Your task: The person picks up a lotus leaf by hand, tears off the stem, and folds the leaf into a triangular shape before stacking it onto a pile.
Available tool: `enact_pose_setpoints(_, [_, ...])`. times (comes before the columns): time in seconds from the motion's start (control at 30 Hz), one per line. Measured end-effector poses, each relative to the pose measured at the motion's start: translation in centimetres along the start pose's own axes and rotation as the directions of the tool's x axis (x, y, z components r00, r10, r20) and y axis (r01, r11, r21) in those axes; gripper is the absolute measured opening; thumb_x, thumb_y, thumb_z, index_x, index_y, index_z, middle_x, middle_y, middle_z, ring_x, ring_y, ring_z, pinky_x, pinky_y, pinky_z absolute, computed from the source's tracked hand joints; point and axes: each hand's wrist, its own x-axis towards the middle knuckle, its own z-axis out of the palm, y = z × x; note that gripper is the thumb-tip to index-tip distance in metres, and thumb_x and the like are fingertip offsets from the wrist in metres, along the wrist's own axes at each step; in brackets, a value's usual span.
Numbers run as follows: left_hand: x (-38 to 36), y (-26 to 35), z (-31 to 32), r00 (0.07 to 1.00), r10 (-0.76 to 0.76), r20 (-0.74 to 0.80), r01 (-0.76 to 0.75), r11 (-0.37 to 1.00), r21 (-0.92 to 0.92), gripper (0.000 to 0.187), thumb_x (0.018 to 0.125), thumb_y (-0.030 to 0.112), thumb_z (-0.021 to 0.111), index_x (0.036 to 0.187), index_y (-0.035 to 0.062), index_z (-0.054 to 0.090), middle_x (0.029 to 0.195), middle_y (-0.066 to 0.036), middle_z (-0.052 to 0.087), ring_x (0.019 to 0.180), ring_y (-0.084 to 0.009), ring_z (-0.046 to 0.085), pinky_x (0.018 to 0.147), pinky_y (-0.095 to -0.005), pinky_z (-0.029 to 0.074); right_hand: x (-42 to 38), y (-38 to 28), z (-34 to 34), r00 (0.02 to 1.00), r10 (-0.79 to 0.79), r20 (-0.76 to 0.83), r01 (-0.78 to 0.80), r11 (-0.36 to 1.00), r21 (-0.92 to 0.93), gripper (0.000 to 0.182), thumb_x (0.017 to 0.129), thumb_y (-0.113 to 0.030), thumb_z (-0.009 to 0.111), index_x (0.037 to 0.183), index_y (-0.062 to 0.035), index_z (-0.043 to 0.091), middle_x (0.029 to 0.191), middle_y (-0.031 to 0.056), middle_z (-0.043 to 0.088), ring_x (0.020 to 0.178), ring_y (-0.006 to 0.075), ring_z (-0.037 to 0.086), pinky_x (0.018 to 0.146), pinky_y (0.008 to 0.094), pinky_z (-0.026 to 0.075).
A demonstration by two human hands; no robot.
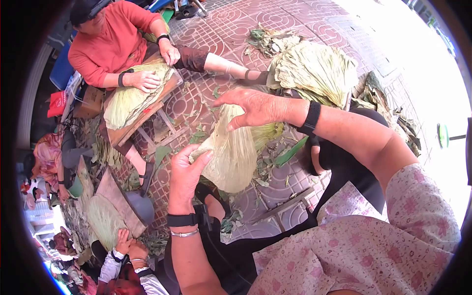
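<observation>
near the middle, the left hand [186, 172] pinches a pale leaf [232, 160], the right hand [258, 106] spread wide; one-sided tugging could tear it.

Floral Blouse, Black Trousers and Banded Wrists

The blouse [354, 250], toward 4 o'clock, is pale pinkish white, printed with pink blossoms and small dark sprigs. Its loose short sleeve [423, 206], between 3 and 4 o'clock, has the same print. Black trousers [246, 250] show at 6 o'clock and again between 2 and 3. Dark footwear [202, 191] shows toward 7 o'clock. Behind the bare right hand [255, 108], at 2 o'clock, sits a wide black wristband [310, 118]. Below the bare left hand [189, 172], at 7 o'clock, are a black strap [182, 220] with a dark, blocky fitting [202, 216] and a slim silver-coloured bracelet [185, 233].
</observation>
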Motion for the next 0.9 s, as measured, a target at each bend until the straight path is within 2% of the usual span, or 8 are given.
enact_pose_setpoints(0.1, [-0.3,0.6,1.0,0.993,-0.002,0.119,-0.011,0.995,0.104,0.024,0.087,0.005,0.073,0.109,-0.0035,0.066,0.095,-0.001,0.069,0.084,-0.0059,0.061,0.075,-0.0238,0.05,-0.2,-1.1,2.8,0.968,-0.233,0.095,0.217,0.964,0.154,0.044,0.083,-0.023,0.076,0.119,-0.0042,0.062,0.119,0.0137,0.065,0.118,0.028,0.058,0.101,0.0398,0.045])
enact_pose_setpoints(0.17, [-0.3,0.5,1.2,0.99,0.031,0.137,-0.059,0.976,0.211,0.022,0.087,0.005,0.072,0.107,-0.0029,0.067,0.094,0.0,0.069,0.081,-0.0052,0.06,0.074,-0.0234,0.05,-0.1,-1.5,2.3,0.964,-0.091,0.25,0.046,0.982,0.181,0.032,0.083,-0.021,0.076,0.106,-0.0027,0.064,0.102,0.0109,0.067,0.1,0.0245,0.062,0.089,0.0377,0.048])
enact_pose_setpoints(0.2, [-0.3,0.4,1.3,0.994,0.031,0.109,-0.046,0.99,0.137,0.022,0.088,0.005,0.072,0.108,-0.0027,0.067,0.093,-0.001,0.069,0.081,-0.0057,0.061,0.073,-0.0233,0.05,0.0,-1.8,2.1,0.945,-0.023,0.327,-0.04,0.982,0.185,0.026,0.083,-0.02,0.076,0.099,-0.0019,0.066,0.094,0.0096,0.069,0.091,0.0227,0.065,0.083,0.0367,0.049])
enact_pose_setpoints(0.3, [-0.2,-0.1,1.2,1.0,-0.021,0.002,0.022,0.997,-0.076,0.024,0.089,0.006,0.071,0.11,-0.0021,0.066,0.094,-0.002,0.07,0.08,-0.0077,0.063,0.073,-0.0236,0.051,0.2,-1.4,2.1,0.969,0.097,0.226,-0.15,0.962,0.228,0.019,0.083,-0.016,0.076,0.084,-0.0017,0.064,0.073,0.0038,0.064,0.071,0.0139,0.059,0.069,0.0326,0.047])
enact_pose_setpoints(0.4, [-0.1,0.1,0.5,0.979,-0.163,-0.119,0.133,0.964,-0.23,0.026,0.09,0.008,0.071,0.114,-0.0008,0.064,0.097,-0.005,0.071,0.085,-0.0119,0.066,0.078,-0.0258,0.053,0.2,-1.1,2.1,0.934,0.236,0.269,-0.317,0.896,0.311,0.019,0.08,-0.02,0.076,0.084,-0.0048,0.065,0.073,0.0034,0.065,0.071,0.0152,0.058,0.067,0.0337,0.047])
enact_pose_setpoints(0.5, [0.0,-0.3,2.4,0.988,-0.056,-0.144,-0.005,0.918,-0.396,0.026,0.09,0.009,0.07,0.114,-0.0006,0.064,0.098,-0.005,0.071,0.086,-0.011,0.066,0.079,-0.0258,0.053,-0.1,-1.6,2.4,0.898,0.327,0.294,-0.419,0.839,0.348,0.018,0.081,-0.022,0.076,0.086,-0.0067,0.068,0.077,0.0026,0.067,0.075,0.0134,0.059,0.069,0.0326,0.048])
enact_pose_setpoints(0.57, [0.0,-0.8,3.0,0.983,-0.084,-0.163,0.01,0.912,-0.411,0.025,0.091,0.009,0.07,0.113,-0.0008,0.065,0.098,-0.004,0.071,0.086,-0.0103,0.065,0.079,-0.0254,0.052,-0.2,-2.0,2.7,0.887,0.361,0.288,-0.453,0.8,0.393,0.018,0.081,-0.022,0.076,0.089,-0.0074,0.069,0.08,0.002,0.068,0.077,0.0128,0.06,0.071,0.0317,0.048])
enact_pose_setpoints(0.9, [-0.4,-1.4,3.4,0.996,-0.082,-0.034,0.073,0.978,-0.195,0.022,0.091,0.011,0.07,0.11,-0.0005,0.068,0.099,-0.005,0.071,0.083,-0.009,0.065,0.075,-0.0244,0.052,0.4,-3.1,3.5,0.932,0.296,0.211,-0.362,0.707,0.607,0.024,0.086,-0.021,0.076,0.101,-0.0031,0.071,0.081,-0.0033,0.065,0.077,0.0049,0.056,0.069,0.0249,0.046])
